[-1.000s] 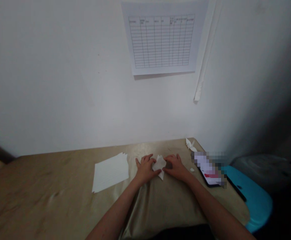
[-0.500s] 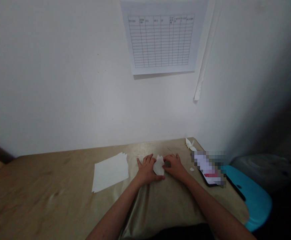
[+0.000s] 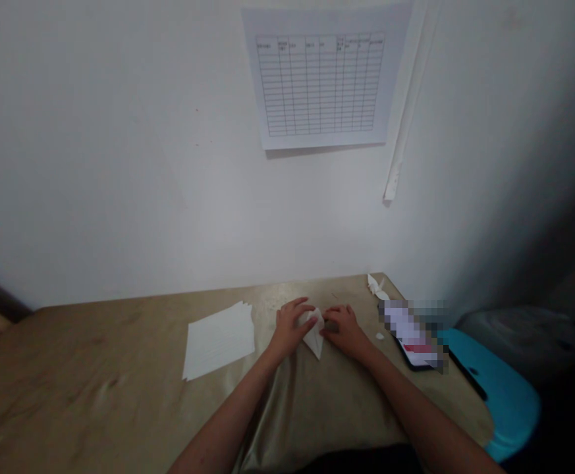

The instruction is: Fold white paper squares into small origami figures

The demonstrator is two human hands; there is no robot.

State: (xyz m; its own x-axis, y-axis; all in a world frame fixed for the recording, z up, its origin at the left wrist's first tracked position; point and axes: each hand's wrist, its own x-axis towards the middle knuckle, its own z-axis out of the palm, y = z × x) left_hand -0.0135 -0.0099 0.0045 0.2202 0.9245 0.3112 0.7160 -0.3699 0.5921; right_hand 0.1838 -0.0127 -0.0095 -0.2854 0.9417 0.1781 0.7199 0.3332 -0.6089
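Observation:
A small piece of folded white paper (image 3: 317,339) lies on the brown cloth-covered table (image 3: 134,408), its lower end narrowing to a point. My left hand (image 3: 291,329) has its thumb and fingers closed on the paper from the left, the thumb resting over its upper part. From the right, my right hand (image 3: 341,329) pinches the paper's right edge between thumb and fingers. Left of my hands lies a stack of white paper sheets (image 3: 219,341), slightly fanned at its corners.
A phone (image 3: 413,339) with a blurred screen lies to the right, a folded white paper figure (image 3: 377,287) behind it and a small white scrap (image 3: 379,336) beside it. A turquoise stool or chair (image 3: 509,388) stands past the right edge. A printed table sheet (image 3: 321,85) hangs on the wall.
My left thumb has moved up from below the paper onto its upper part. The paper now shows a pointed lower end. My right hand has barely moved.

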